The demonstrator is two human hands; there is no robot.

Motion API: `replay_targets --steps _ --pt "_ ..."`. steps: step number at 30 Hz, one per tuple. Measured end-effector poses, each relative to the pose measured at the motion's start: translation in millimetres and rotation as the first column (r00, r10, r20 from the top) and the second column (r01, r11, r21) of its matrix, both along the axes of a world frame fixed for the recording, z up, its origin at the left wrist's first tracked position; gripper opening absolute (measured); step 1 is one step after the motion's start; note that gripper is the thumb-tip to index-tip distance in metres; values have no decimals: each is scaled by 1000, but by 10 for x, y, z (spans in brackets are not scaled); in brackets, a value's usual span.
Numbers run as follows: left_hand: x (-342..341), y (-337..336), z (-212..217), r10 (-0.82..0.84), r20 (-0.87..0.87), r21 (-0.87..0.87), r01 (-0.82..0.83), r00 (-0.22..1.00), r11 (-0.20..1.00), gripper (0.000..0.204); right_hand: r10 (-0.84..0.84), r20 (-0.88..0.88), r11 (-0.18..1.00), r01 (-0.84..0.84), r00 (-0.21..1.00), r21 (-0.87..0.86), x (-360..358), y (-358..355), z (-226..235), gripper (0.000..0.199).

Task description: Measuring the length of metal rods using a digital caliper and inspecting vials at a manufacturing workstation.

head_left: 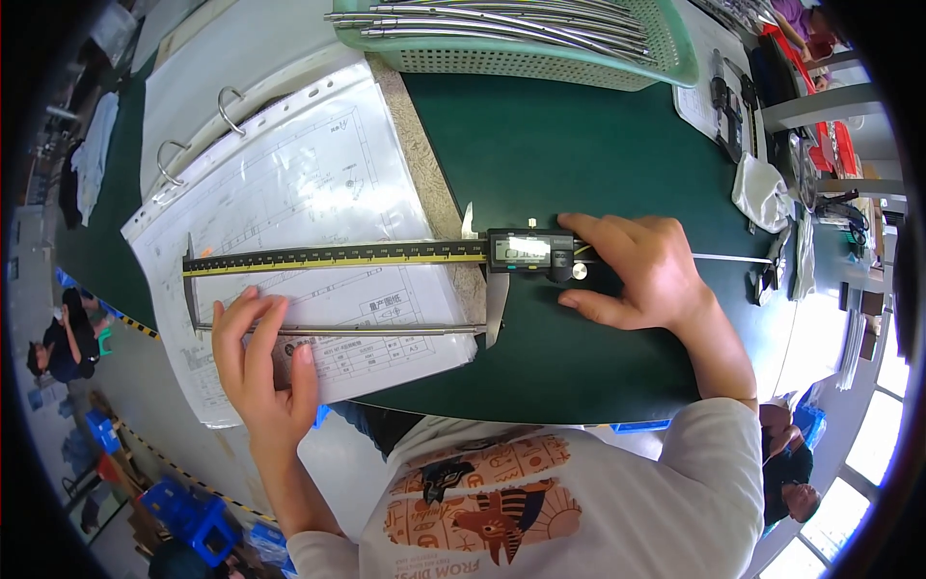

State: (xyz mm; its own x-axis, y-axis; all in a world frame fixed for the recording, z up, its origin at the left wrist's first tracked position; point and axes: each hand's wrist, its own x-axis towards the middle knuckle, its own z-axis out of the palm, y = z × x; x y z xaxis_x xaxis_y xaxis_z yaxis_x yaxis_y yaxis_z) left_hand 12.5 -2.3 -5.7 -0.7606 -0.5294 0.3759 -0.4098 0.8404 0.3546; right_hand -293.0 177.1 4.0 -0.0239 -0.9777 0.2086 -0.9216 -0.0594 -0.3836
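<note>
A long digital caliper (386, 254) with a black display block lies across a drawing sheet (289, 212) in a clear sleeve. Between its jaws runs a thin shiny metal rod (395, 331), parallel to the beam. One rod end is at the left jaw; the other reaches the sliding jaw. My left hand (258, 362) pinches the rod near its left end, thumb below and fingers above. My right hand (641, 265) grips the caliper just right of the display, thumb and forefinger apart around the beam. The palm hides part of the beam there.
A light green perforated basket (540, 69) of similar rods stands at the far edge of the dark green table (579, 145). An open ring binder (227, 111) carries the sheets. Another caliper (728, 106) and a white cloth (762, 193) lie right. Other people sit farther off.
</note>
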Motion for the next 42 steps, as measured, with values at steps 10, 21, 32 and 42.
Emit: replay_targets --steps 10,21,32,42 --pt "-35 2 -14 12 -9 24 -12 1000 1000 35 -11 -25 1000 12 1000 28 -24 8 18 46" --pt "-72 74 -95 118 -245 56 -108 962 993 10 26 -23 999 -25 999 34 -15 42 -23 48" --pt "96 185 -193 205 -439 153 -152 875 976 18 -59 -12 996 60 998 61 47 26 32 42" --pt "-98 122 -120 77 -196 3 -77 978 997 25 -269 -36 963 269 963 13 253 -24 28 24"
